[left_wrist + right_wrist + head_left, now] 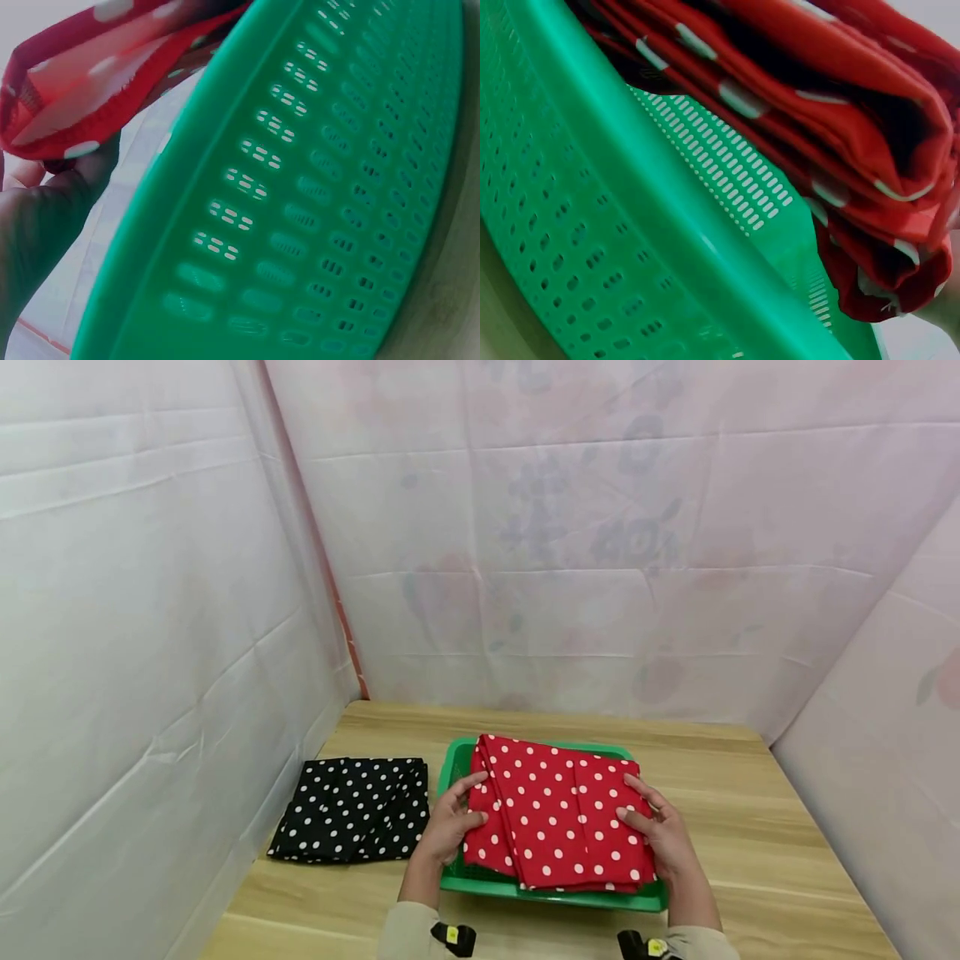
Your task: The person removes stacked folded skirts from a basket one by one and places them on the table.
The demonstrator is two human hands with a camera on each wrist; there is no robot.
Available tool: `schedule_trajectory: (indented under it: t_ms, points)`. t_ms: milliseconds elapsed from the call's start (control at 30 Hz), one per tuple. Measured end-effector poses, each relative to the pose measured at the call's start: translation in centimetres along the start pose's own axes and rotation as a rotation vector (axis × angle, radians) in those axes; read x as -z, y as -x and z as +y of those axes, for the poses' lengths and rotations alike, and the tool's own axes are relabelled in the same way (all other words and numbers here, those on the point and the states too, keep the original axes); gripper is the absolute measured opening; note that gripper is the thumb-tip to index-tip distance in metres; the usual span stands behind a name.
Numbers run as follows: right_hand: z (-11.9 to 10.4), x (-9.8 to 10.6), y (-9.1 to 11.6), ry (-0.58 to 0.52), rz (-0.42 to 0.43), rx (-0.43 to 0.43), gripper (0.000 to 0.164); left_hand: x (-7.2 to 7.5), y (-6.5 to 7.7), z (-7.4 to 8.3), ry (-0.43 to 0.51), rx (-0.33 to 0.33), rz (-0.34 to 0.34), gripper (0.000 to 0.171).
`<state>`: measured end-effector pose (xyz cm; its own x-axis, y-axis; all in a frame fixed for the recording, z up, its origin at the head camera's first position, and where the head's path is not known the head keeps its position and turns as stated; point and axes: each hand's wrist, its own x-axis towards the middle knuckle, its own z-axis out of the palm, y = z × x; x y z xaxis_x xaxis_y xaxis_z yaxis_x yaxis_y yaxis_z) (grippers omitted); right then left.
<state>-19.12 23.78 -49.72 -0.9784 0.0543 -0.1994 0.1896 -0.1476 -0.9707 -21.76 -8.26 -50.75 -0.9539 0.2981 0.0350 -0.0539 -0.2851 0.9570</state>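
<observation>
A folded red cloth with white polka dots (551,814) spans the green plastic basket (555,897), raised at its rim. My left hand (450,822) grips the cloth's left edge, thumb on top. On the opposite side my right hand (663,831) holds the right edge the same way. Stacked folds of the red cloth (817,97) show above the basket's perforated wall (622,225) in the right wrist view. From the left wrist, an open fold of the cloth (75,90) hangs beside the basket rim (172,157), with part of the left hand (52,210) under it.
A folded black cloth with white dots (352,810) lies on the wooden table (750,827), left of the basket. Pale printed sheets (562,552) hang as walls behind the table and along both sides.
</observation>
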Motion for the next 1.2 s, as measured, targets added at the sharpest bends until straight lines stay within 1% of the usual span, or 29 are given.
schedule_trajectory:
  t_ms: [100,300,500,633,800,933,1067,1200]
  points:
    - [-0.2,0.3,0.3,-0.004,-0.008,0.028,0.059,-0.3,0.0,0.1,0.015,0.001,-0.008,0.058]
    - [0.1,1.1,1.0,0.012,-0.102,0.090,0.060,-0.6,0.2,0.1,0.001,0.019,0.006,0.056]
    - [0.3,1.9,1.5,-0.067,-0.144,0.170,0.054,-1.0,0.5,-0.1,-0.017,0.011,0.017,0.054]
    - [0.2,2.4,1.2,-0.083,-0.166,0.191,0.052,-1.6,0.5,-0.1,0.000,-0.002,0.031,0.054]
    - [-0.1,3.7,1.5,-0.083,-0.147,0.185,0.052,-3.4,0.4,-0.5,0.026,-0.005,0.042,0.050]
    - [-0.3,5.0,1.8,-0.080,-0.120,0.184,0.049,-5.3,0.2,-0.9,0.025,-0.008,0.079,0.045]
    - [-0.5,6.3,1.9,-0.085,-0.141,0.200,0.047,-6.8,-0.1,-1.2,0.018,-0.001,0.111,0.042]
    - [-0.7,7.4,2.0,-0.091,-0.145,0.205,0.046,-8.0,-0.4,-1.2,0.009,0.011,0.097,0.045]
